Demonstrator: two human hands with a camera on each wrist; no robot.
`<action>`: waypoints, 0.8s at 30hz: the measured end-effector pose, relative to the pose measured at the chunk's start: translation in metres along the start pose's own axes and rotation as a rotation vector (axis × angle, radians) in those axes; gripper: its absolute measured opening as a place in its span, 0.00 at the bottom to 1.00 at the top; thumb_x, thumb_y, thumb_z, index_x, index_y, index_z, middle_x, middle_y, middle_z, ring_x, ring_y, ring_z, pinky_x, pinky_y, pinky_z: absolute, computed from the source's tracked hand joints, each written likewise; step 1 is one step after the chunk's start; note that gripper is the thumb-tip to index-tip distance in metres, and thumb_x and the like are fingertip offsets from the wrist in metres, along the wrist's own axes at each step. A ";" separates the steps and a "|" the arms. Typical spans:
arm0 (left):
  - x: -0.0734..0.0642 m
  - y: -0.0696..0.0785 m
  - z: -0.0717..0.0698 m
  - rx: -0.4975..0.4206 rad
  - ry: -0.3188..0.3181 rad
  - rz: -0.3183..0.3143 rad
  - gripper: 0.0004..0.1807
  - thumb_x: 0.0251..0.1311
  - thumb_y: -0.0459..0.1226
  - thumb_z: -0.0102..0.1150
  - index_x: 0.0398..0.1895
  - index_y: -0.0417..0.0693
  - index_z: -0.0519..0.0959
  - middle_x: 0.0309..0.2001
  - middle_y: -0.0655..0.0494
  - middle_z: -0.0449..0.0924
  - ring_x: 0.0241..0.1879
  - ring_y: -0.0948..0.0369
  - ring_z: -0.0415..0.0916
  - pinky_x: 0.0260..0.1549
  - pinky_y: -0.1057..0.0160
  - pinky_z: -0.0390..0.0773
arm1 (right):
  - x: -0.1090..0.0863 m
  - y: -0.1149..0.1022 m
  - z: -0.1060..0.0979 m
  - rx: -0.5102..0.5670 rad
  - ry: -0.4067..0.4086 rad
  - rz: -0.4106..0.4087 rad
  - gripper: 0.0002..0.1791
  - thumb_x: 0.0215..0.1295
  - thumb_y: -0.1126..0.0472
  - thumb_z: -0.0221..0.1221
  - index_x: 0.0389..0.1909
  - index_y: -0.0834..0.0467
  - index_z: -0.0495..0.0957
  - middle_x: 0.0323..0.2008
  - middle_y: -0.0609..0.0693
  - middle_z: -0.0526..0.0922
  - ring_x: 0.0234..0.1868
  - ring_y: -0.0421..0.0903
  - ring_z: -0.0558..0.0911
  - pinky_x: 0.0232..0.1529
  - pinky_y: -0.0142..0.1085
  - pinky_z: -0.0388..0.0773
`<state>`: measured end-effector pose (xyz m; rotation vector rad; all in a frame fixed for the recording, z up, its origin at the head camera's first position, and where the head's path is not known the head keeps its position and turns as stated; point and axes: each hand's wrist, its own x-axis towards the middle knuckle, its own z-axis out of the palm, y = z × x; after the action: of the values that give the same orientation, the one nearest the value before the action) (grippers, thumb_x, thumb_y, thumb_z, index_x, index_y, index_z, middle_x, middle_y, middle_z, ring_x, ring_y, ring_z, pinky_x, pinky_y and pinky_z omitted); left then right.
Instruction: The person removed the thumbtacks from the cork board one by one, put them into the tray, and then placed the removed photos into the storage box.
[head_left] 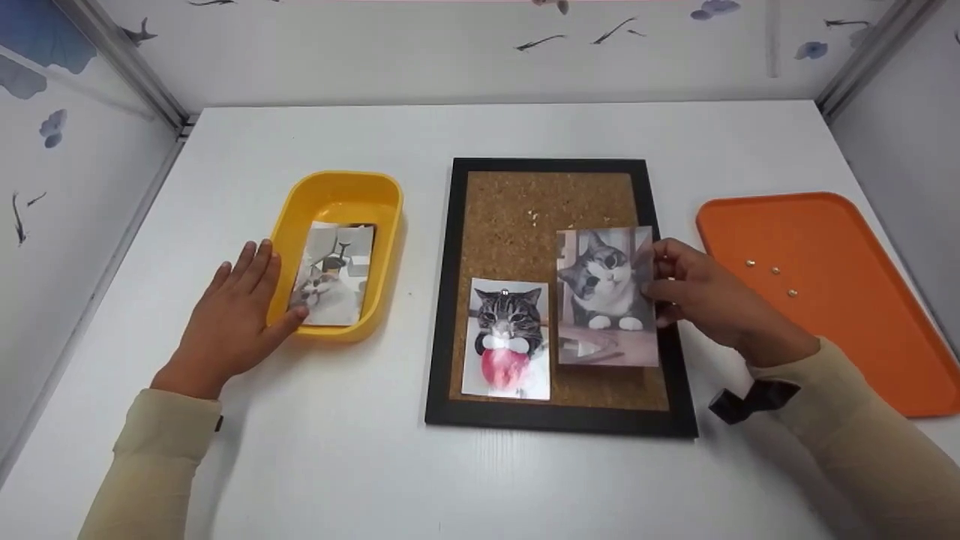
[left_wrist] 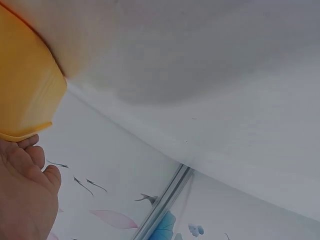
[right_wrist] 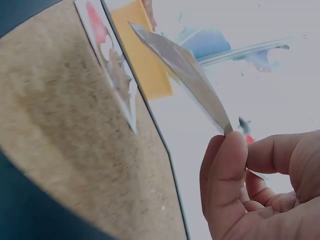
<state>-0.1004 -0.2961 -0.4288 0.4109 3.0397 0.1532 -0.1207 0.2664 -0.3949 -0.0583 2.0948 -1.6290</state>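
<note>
The rectangular corkboard in a black frame (head_left: 504, 225) lies flat, probably rigid and best moved by its frame. Right of it is the flat orange tray with a raised rim (head_left: 862, 345); left, the deep yellow rounded tub (head_left: 388, 292), likely light plastic. The left hand (head_left: 232, 319) rests at the tub's rim, fingers straight, gripping nothing. Above the board's right half, raised off the cork, is the rectangular paper print of a grey-and-white cat (head_left: 604, 300); the right hand (head_left: 697, 296) pinches its right edge between thumb and fingers. It should be nearly weightless, springy, easily creased and perhaps slick, so an edge hold suits it. It bows in the right wrist view; the cat tilts its head against muted pinkish-brown tones. Smallest are three shiny silvery pin-like pieces (head_left: 775, 270) on the tray, likely fiddly, needing fingertips.
</note>
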 end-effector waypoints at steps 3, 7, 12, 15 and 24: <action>0.000 0.000 0.000 0.002 -0.001 -0.002 0.49 0.70 0.65 0.37 0.77 0.35 0.45 0.79 0.42 0.38 0.78 0.50 0.28 0.73 0.47 0.33 | 0.003 -0.009 0.003 0.011 0.001 -0.033 0.18 0.72 0.70 0.50 0.59 0.60 0.61 0.47 0.60 0.69 0.40 0.51 0.78 0.33 0.36 0.81; 0.000 0.000 0.001 -0.003 0.000 -0.002 0.49 0.70 0.65 0.36 0.77 0.35 0.44 0.79 0.42 0.37 0.78 0.50 0.27 0.73 0.48 0.31 | 0.010 -0.022 0.010 0.004 -0.011 -0.070 0.18 0.72 0.69 0.51 0.59 0.59 0.62 0.47 0.60 0.71 0.41 0.51 0.78 0.34 0.37 0.81; -0.001 0.000 0.002 -0.007 0.003 -0.005 0.48 0.71 0.64 0.37 0.77 0.36 0.45 0.79 0.42 0.37 0.78 0.51 0.27 0.73 0.48 0.31 | 0.024 -0.036 0.020 -0.022 -0.038 -0.122 0.18 0.71 0.69 0.50 0.60 0.59 0.62 0.50 0.59 0.72 0.45 0.53 0.77 0.36 0.39 0.82; -0.001 0.000 0.003 -0.004 0.009 -0.008 0.48 0.71 0.63 0.38 0.77 0.35 0.45 0.79 0.42 0.38 0.78 0.51 0.27 0.73 0.48 0.32 | 0.033 -0.044 0.026 -0.028 -0.057 -0.156 0.18 0.71 0.70 0.50 0.60 0.59 0.62 0.50 0.60 0.72 0.46 0.53 0.77 0.37 0.39 0.82; -0.001 0.001 0.003 -0.001 0.012 -0.016 0.48 0.71 0.64 0.37 0.77 0.36 0.46 0.79 0.43 0.38 0.78 0.51 0.28 0.73 0.47 0.32 | 0.053 -0.063 0.044 0.008 -0.119 -0.211 0.14 0.72 0.69 0.51 0.56 0.59 0.66 0.48 0.60 0.75 0.43 0.53 0.78 0.37 0.42 0.82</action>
<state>-0.0985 -0.2952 -0.4319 0.3871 3.0541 0.1570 -0.1661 0.1916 -0.3625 -0.3761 2.0477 -1.7080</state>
